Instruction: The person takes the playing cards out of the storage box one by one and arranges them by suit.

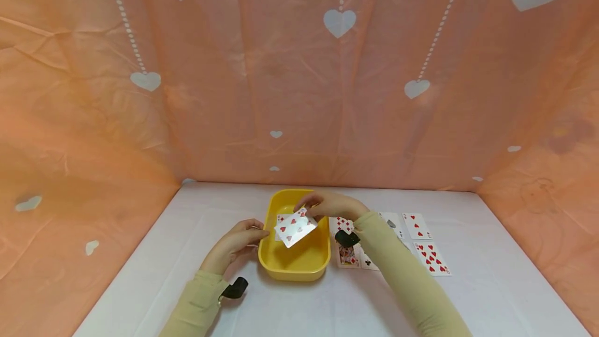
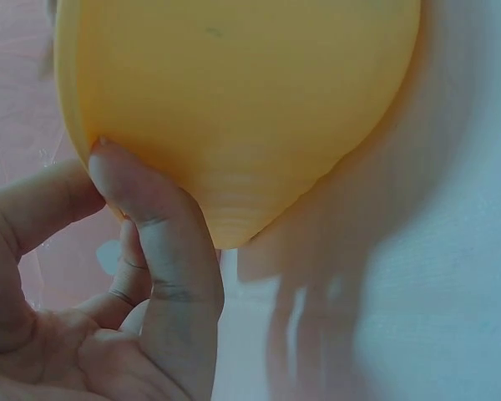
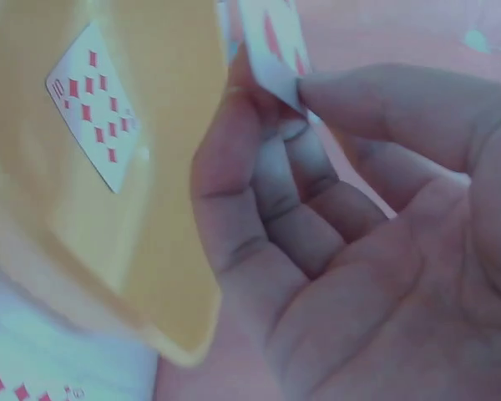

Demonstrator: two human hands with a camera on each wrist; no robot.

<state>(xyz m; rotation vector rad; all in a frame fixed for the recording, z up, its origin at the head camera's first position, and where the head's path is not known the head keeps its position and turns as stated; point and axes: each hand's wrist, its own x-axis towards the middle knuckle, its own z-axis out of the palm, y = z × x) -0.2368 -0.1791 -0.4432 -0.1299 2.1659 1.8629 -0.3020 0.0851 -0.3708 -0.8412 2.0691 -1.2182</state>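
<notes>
A: Yellow plastic is seen at the centre: a tray [image 1: 294,269] is set on the white table [image 1: 491,285]. A red card [image 1: 296,227] is held above the tray, tilted, pinched at its far corner by the right hand [image 1: 329,205]. The left hand [image 1: 236,243] is placed against the left wall of the tray, with the fingers curled round its rim.

B: How is the card judged to handle?

A: It is judged thin, light and a little slippery, and easily bent. It is best taken at an edge or corner between thumb and fingertip, as is done now.

B: What is shown by one view only?

A: In the right wrist view a second card [image 3: 93,104], a ten of diamonds, is seen lying face up inside the tray; in the head view it is mostly hidden under the held card. The pinch of the fingers [image 3: 376,104] is also seen closely there. Only in the head view are the cards [image 1: 430,256] laid out to the right of the tray shown. In the left wrist view the thumb [image 2: 150,234] is seen pressed on the outer wall of the tray [image 2: 250,100].
</notes>
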